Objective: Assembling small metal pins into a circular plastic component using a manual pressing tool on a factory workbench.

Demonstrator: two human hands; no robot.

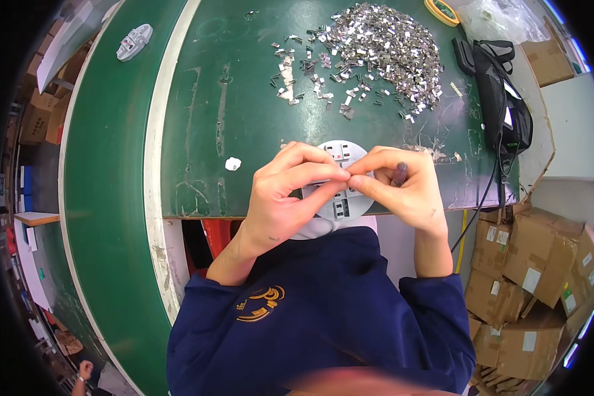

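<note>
My left hand (294,188) and my right hand (406,188) meet at the fingertips, both pinched closed. Whatever lies between the fingertips is too small or hidden to make out. Within the curled fingers of the right hand shows a dark, purplish, rounded end of something (399,174). Directly beneath the hands is a round, light grey plastic piece (340,149) with slots and small dark metal parts set in it. The fingers cover its middle. Farther off on the green table lies a large heap of small shiny metal clips (393,56), some scattered toward me.
A black mesh bag (505,105) with a cable sits at the right edge. Behind it are a clear plastic bag (498,20) and a yellow ring-shaped container (442,12). Another grey plastic piece (134,42) rests on the green strip at left. Cardboard boxes (538,251) stack at right.
</note>
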